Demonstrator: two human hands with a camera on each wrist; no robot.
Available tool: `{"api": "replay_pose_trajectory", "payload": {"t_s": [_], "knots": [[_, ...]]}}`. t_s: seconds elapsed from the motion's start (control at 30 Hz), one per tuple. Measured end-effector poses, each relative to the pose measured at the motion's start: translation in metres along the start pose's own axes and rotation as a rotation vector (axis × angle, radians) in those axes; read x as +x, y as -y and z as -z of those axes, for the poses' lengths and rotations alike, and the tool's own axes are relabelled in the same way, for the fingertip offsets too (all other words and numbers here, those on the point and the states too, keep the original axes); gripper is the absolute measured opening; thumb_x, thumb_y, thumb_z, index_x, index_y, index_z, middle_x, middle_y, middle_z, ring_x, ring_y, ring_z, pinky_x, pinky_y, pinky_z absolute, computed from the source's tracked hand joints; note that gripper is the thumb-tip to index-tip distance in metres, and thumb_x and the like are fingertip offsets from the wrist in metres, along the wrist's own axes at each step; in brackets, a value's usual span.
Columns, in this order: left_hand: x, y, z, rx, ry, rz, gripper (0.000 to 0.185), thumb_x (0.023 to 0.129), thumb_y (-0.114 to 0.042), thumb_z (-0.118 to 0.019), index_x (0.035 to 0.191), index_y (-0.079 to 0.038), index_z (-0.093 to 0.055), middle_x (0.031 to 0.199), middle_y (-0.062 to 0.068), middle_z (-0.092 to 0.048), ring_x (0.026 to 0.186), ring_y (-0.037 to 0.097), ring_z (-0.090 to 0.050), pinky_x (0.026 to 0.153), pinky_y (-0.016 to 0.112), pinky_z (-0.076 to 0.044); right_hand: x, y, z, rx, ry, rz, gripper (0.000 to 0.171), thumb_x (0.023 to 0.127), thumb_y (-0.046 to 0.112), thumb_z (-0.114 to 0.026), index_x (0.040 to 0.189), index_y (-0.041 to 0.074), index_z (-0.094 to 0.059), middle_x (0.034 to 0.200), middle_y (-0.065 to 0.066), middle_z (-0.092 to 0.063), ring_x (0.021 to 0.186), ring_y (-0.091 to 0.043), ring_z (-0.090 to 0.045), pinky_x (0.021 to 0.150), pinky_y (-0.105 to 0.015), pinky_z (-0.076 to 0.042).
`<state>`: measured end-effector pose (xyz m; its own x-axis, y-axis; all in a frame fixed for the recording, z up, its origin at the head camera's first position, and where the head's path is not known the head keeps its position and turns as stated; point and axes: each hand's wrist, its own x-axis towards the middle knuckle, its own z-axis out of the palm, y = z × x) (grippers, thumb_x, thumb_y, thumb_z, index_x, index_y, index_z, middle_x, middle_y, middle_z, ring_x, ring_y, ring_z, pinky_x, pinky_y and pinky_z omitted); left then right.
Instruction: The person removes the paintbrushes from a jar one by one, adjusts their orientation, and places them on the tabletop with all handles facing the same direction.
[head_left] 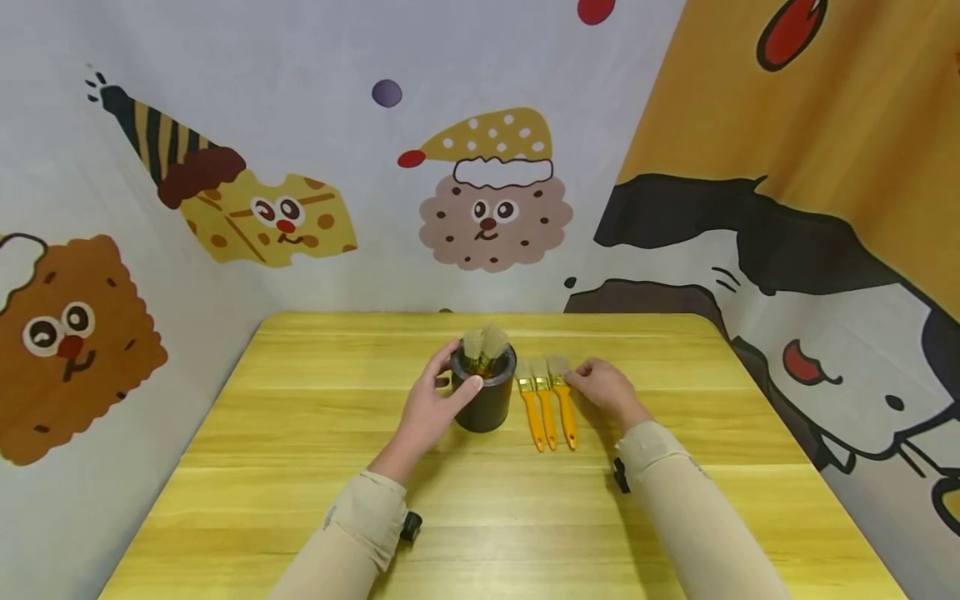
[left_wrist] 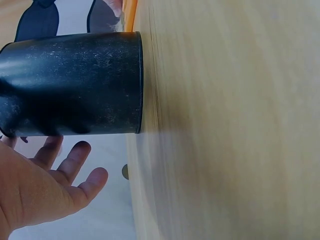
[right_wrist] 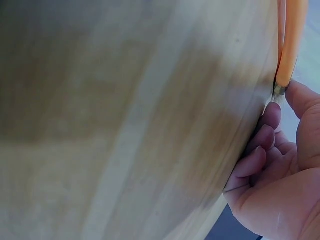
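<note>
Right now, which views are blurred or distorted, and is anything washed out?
Head view: sharp, evenly lit, wide-angle bowing at the edges; the black cup and brushes read clearly. Left wrist view: the cup is crisp, the table is smeared. Right wrist view: table soft and blurred, the brush handle slightly overexposed.

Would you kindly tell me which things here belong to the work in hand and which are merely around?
In hand: black cup with brushes inside, three orange brushes beside it.
Merely around: table, cartoon backdrop.
</note>
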<state>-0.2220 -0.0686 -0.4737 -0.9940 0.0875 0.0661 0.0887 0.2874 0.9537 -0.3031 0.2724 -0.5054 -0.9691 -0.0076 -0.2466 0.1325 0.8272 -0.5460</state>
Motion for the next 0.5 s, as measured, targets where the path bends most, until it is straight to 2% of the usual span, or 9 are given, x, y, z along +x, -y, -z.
{"api": "replay_pose_trajectory", "payload": {"t_s": [0.5], "knots": [[-0.0004,0.0002,0.0005,-0.004,0.003,-0.011,0.072,0.097,-0.060,-0.073,0.160,-0.056,-0.037,0.154,0.005,-0.054,0.131,0.035,-0.057,0.102,0.055,-0.055,0.0001,0.0005,-0.0016,-0.044,-0.024,0.011,0.055,0.108,0.059,-0.054,0.123,0.008,-0.065,0.124,-0.015,-0.069,0.103,-0.029,-0.063,0.089,-0.045,-0.051]]}}
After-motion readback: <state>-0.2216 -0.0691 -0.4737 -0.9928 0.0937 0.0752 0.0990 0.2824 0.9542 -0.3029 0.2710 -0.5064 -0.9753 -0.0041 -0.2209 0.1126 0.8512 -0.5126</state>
